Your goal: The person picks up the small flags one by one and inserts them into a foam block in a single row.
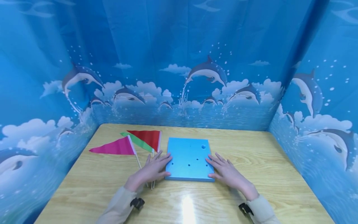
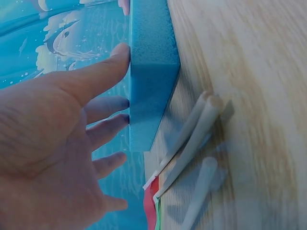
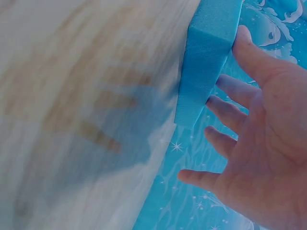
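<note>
- A blue dolphin-print curtain (image 1: pixel 156 46) hangs behind the tabletop's far edge and along its left and right sides.
- The wood-grain tabletop (image 1: pixel 251 149) carries everything else.
- A flat blue foam block (image 1: pixel 181 152), pierced with holes, lies midway between the tabletop's left and right edges, apart from the far edge.
- Three pennant flags lie left of the block: the magenta flag (image 1: pixel 118 147) points toward the tabletop's left edge; nearer the far edge, the red flag (image 1: pixel 151 138) overlaps the green flag (image 1: pixel 139 142). Their sticks run toward the near edge, passing beneath the left arm.
- The left hand (image 1: pixel 153 168) touches the block's left side, fingers spread, its grip released.
- The right hand (image 1: pixel 227 171) touches the block's right side, fingers likewise spread, its grip released.
- The block's largest hole (image 1: pixel 203 147) sits near its far right corner.
</note>
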Motion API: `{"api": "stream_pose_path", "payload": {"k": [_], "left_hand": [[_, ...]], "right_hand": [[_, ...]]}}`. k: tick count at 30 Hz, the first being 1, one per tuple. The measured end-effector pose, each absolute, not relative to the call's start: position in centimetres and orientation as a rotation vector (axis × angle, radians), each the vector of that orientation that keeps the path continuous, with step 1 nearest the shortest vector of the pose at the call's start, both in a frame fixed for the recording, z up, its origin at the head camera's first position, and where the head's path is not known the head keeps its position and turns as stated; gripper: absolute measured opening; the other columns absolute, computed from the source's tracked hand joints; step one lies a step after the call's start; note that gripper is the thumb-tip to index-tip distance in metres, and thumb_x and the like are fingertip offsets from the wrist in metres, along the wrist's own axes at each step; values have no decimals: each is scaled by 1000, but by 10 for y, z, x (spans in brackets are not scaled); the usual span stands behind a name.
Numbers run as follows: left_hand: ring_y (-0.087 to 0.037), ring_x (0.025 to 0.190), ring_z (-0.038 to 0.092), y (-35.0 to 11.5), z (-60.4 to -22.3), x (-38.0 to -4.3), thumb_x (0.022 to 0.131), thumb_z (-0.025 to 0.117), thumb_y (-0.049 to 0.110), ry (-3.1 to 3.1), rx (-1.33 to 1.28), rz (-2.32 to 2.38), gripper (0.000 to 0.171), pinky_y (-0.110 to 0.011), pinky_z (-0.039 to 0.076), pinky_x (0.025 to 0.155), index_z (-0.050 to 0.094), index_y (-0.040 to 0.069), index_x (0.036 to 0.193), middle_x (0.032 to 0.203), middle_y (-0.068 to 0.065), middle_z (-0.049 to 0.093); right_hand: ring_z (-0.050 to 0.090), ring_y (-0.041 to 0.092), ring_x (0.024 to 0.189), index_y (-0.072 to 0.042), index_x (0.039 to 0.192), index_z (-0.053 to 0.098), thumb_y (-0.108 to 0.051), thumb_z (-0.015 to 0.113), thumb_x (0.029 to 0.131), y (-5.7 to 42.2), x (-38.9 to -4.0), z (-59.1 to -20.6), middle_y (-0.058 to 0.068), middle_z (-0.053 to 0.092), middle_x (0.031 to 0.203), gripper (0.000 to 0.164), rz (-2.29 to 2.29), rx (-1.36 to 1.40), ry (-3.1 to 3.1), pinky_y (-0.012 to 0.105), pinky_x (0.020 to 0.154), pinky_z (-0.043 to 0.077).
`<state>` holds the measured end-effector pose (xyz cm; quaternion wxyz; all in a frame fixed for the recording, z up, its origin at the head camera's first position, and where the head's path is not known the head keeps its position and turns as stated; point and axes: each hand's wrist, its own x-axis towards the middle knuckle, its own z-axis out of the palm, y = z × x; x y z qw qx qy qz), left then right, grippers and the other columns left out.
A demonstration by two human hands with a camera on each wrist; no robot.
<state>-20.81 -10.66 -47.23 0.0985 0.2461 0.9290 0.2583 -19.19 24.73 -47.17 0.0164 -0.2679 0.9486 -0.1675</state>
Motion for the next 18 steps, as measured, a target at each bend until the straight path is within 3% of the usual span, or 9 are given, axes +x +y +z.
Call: {"api": "stream_pose_path", "payload": {"k": [3, 5, 10, 14, 18], "left_hand": [[-39, 153, 20, -106, -470, -212, 96, 70, 33, 2783, 695, 835, 64, -69, 9, 120, 47, 11, 152, 158, -7, 44], [-37, 148, 33, -106, -467, -215, 98, 68, 30, 2808, 611, 932, 56, -63, 24, 120, 51, 12, 149, 152, -8, 51], [-29, 122, 62, -107, -457, -223, 101, 65, 23, 2837, 246, 1220, 38, -46, 56, 97, 62, 15, 138, 132, -6, 67], [-24, 100, 70, -109, -453, -231, 101, 63, 12, 2766, -16, 1446, 28, -34, 62, 81, 68, 8, 128, 112, -9, 72], [-20, 82, 71, -112, -460, -236, 99, 64, 6, 2752, -128, 1449, 23, -24, 59, 66, 70, 0, 120, 97, -10, 73]], "right_hand": [[23, 46, 149, -9, 154, 42, -41, 64, 98, 249, -193, -473, 16, 36, 160, 68, -530, -834, 2938, 79, 109, 21], [22, 46, 150, -10, 154, 42, -41, 63, 98, 249, -193, -473, 15, 35, 161, 68, -550, -823, 2926, 78, 110, 20], [20, 46, 150, -10, 155, 41, -41, 63, 99, 249, -192, -473, 15, 34, 162, 68, -581, -811, 2910, 78, 111, 19], [20, 46, 150, -10, 155, 42, -42, 63, 99, 250, -192, -473, 14, 34, 162, 68, -581, -801, 2909, 78, 111, 20], [21, 47, 150, -9, 154, 42, -43, 63, 99, 250, -192, -473, 15, 34, 162, 68, -574, -801, 2906, 78, 110, 21]]}}
